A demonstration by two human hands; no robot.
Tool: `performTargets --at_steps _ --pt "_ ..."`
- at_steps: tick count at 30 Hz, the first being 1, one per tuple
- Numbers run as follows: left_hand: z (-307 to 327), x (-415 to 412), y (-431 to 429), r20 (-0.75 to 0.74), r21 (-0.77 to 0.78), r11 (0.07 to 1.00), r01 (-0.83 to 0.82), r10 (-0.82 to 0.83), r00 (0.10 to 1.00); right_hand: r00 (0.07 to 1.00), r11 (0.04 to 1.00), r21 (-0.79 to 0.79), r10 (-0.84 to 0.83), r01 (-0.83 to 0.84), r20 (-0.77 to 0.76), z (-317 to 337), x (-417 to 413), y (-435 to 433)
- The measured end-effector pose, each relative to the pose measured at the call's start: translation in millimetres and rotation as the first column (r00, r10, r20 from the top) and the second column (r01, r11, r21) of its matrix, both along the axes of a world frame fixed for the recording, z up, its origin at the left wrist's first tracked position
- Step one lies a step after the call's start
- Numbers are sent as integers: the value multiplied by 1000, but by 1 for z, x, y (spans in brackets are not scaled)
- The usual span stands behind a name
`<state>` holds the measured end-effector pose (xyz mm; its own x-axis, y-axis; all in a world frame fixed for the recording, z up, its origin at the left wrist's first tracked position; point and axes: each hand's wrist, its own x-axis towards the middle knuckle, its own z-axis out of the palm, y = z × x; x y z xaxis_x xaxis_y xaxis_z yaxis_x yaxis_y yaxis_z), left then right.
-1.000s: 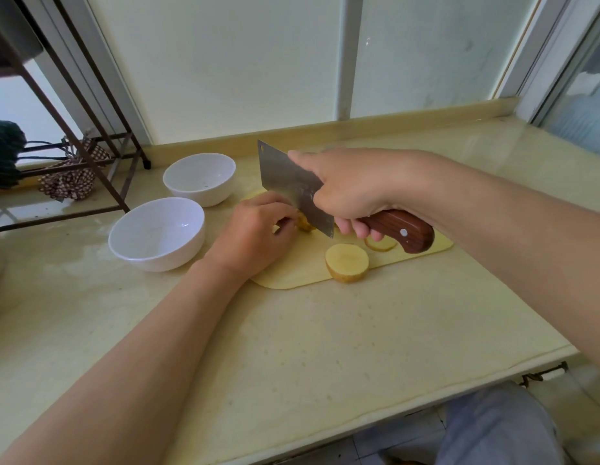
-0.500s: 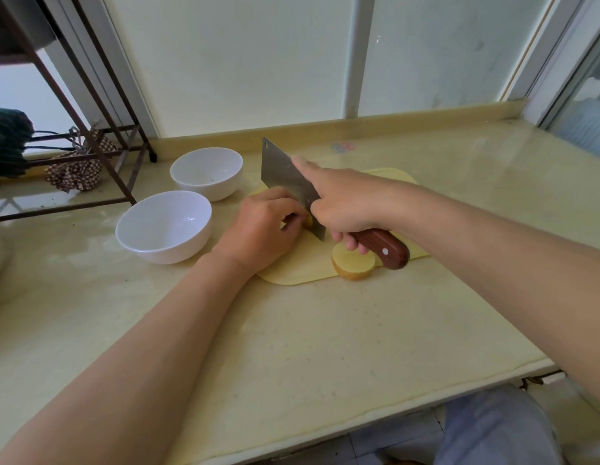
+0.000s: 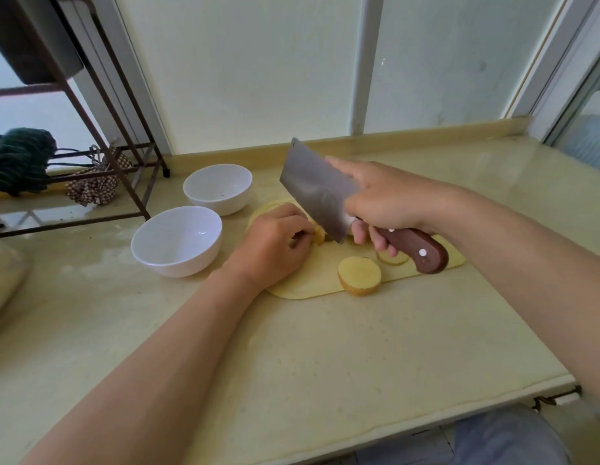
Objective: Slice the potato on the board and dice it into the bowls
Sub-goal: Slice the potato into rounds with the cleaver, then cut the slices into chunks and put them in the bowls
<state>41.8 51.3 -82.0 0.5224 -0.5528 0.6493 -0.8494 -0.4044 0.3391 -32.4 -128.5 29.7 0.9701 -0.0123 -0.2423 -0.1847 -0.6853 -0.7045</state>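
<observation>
Round potato half sits on smooth board.

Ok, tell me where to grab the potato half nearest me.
Pinch the potato half across its skin sides, from above and the near side: its flat cut face points up, and the cleaver is held just beyond it.

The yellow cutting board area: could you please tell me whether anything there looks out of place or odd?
The cut potato half sits at the near edge of the yellow cutting board, seemingly overhanging onto the beige counter. The far white bowl has a few dark specks inside. Nothing else stands out.
</observation>
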Motion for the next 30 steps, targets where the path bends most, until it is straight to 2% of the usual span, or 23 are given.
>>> performTargets --at_steps 7,14,23,30 --pt "3 -4 0 -62 45 999 -16 18 998 995 996 78 -50 43 88 10 -10 -29" --pt "5 -6 -2 -107 113 993 -34 46 993 976 968 242 -108 60 187 15 -15 -65" --pt "8 -7 -6 -176 241 966 -97 142 974 967 867 489 -196 94 161 -21 8 -101" --pt "8 -5 -8 -200 278 957 -83 142 969 947 807 577 -270 125 172 -28 12 -121"
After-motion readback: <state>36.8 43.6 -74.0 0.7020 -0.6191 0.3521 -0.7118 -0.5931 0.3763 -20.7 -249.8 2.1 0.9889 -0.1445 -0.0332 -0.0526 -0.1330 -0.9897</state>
